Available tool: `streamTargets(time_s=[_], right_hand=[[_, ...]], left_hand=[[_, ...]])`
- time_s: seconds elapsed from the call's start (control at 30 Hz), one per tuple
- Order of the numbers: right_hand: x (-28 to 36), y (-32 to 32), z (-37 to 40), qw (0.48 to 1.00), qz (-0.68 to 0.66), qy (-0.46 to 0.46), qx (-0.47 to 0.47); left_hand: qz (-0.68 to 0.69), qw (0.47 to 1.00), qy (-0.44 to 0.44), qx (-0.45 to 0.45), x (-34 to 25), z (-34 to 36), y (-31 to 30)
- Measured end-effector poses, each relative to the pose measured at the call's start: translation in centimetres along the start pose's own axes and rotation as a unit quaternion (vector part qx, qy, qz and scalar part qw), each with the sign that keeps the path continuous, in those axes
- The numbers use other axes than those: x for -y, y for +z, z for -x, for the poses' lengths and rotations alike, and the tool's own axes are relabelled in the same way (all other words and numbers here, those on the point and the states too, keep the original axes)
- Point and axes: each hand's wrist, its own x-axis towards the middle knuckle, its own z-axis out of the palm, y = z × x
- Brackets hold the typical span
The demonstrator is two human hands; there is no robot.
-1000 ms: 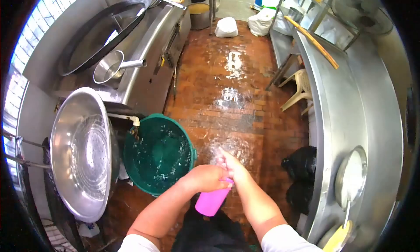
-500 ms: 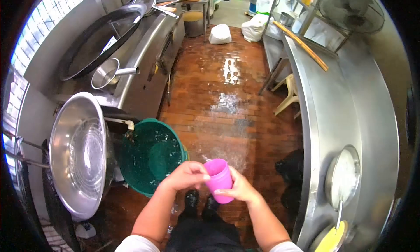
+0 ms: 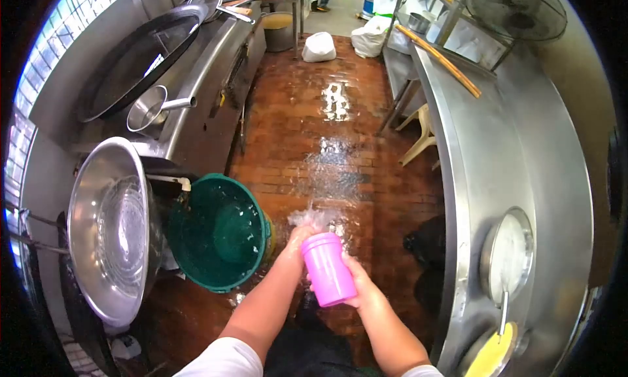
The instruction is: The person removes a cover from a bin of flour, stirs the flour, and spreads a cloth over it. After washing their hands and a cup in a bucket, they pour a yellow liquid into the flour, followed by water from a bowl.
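A pink plastic cup (image 3: 329,272) is tilted forward, its mouth turned away from me, in the lower middle of the head view. My right hand (image 3: 356,282) grips it from the right side. Just past the rim, my left hand (image 3: 302,238) reaches forward, partly hidden by the cup; its fingers are blurred among splashing water (image 3: 314,218). The wet brown tiled floor (image 3: 288,141) lies below. Left of my hands stands a green tub (image 3: 226,236) with some water and white bits inside.
At the left a large metal basin (image 3: 114,236) stands tilted beside the tub. A stove counter with a wok (image 3: 134,63) and a saucepan (image 3: 149,110) runs behind it. On the right, a steel counter (image 3: 487,154) carries bowls and a wooden stick (image 3: 441,59).
The cup has tipped forward, and water now splashes beyond it. My left hand has moved from the cup's left rim to in front of its mouth.
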Motion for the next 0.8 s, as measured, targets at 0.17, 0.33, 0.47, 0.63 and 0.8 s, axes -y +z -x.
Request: streamTargets(time_s=[0.17, 0.33, 0.47, 0.63, 0.8], right_hand=[[0.3, 0.3, -1.0, 0.959, 0.122, -0.207, -0.149], [-1.0, 1.1, -4.5, 0.886, 0.308, -0.275, -0.209], [-2.3, 0.8, -4.4, 0.79, 0.582, -0.138, -0.135], [-5.5, -8.0, -4.4, 0.854, 0.454, -0.029, -0.254], [-8.5, -13.9, -3.9, 0.813, 0.452, 0.053, -0.363]], left_hand=[[0.007, 0.987, -0.092, 0.135, -3.7, 2.3, -0.4], [-0.331, 0.909, 0.196, 0.16, -3.2, 4.8, -0.8], [-0.231, 0.963, 0.132, 0.042, -5.1, 4.8, -10.4], [-0.486, 0.838, 0.045, -0.246, -4.3, 4.7, -28.0], [-0.584, 0.77, -0.127, -0.221, -1.8, -0.6, -32.6]])
